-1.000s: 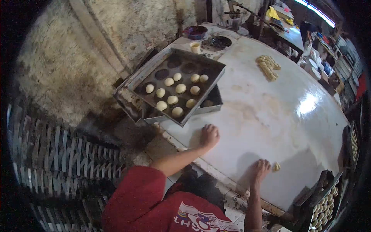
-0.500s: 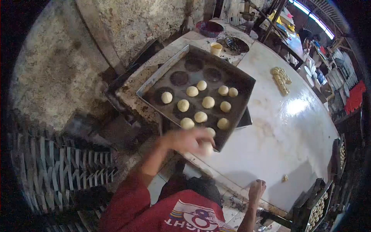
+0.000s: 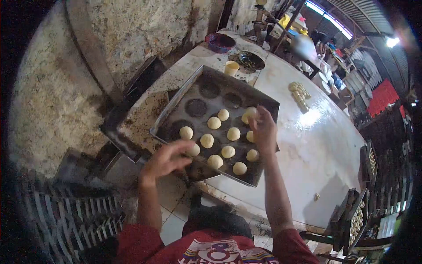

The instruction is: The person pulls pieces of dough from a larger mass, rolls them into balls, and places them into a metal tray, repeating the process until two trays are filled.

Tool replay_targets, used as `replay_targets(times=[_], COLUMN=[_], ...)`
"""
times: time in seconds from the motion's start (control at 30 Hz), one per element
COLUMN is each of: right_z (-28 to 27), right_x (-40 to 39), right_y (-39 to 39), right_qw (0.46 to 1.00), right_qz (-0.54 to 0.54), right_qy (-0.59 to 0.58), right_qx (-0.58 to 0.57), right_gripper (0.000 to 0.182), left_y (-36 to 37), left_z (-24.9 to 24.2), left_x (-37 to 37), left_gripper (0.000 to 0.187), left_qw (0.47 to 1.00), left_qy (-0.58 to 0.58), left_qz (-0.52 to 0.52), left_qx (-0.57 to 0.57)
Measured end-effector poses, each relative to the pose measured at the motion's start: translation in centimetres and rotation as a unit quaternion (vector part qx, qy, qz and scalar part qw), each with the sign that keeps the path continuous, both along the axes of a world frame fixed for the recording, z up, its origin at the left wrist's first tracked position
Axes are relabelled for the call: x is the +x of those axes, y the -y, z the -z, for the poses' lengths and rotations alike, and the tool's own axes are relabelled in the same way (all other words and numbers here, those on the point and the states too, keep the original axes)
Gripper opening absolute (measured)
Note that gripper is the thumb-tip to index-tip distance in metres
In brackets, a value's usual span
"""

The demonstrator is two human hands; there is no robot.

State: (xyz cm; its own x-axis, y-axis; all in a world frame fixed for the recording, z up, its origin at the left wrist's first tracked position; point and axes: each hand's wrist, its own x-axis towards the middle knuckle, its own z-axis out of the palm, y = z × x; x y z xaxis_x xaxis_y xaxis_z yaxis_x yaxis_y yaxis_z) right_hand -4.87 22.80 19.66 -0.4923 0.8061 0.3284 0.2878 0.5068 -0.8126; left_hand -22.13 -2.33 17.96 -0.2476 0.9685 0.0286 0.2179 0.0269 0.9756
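Note:
A dark square metal tray with raised edges holds several pale round dough balls, spaced apart, with dark round marks at its far side. My left hand is over the tray's near left edge, its fingers apart and the tips beside a dough ball. Over the right side of the tray, my right hand has thumb and fingers around a dough ball, partly hiding it.
A long pile of dough pieces and a small dough bit lie on the pale table. Beyond the tray stand a yellow cup, a dark red bowl and a dark dish. Racked trays of dough balls stand at the right.
My left hand has moved left along the tray's near edge. My right hand has come up from the table's near edge to the tray's right side. The camera view has shifted.

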Motion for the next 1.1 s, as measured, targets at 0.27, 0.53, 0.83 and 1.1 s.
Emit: replay_targets(times=[0.27,0.53,0.83,1.1], right_z=[6.8,16.0,19.5,24.3], right_x=[4.5,30.5,43.1,39.3], right_y=[-3.1,0.1,3.8,-11.2], right_qw=[0.968,0.958,0.976,0.975], right_qz=[0.166,0.238,0.168,0.086], right_qy=[0.073,0.162,0.135,0.160], right_qx=[0.172,0.003,-0.027,0.128], right_gripper=[0.038,0.022,0.028,0.038], left_y=[3.2,-4.6,-17.1,-14.1], left_z=[6.4,10.3,16.7,17.1], left_x=[7.7,24.5,37.4,36.5], left_gripper=[0.057,0.041,0.050,0.044], left_qw=[0.954,0.879,0.969,0.965], left_qy=[0.137,0.204,-0.167,-0.237], left_qz=[0.249,0.413,0.171,0.009], left_qx=[0.098,-0.119,-0.064,-0.107])
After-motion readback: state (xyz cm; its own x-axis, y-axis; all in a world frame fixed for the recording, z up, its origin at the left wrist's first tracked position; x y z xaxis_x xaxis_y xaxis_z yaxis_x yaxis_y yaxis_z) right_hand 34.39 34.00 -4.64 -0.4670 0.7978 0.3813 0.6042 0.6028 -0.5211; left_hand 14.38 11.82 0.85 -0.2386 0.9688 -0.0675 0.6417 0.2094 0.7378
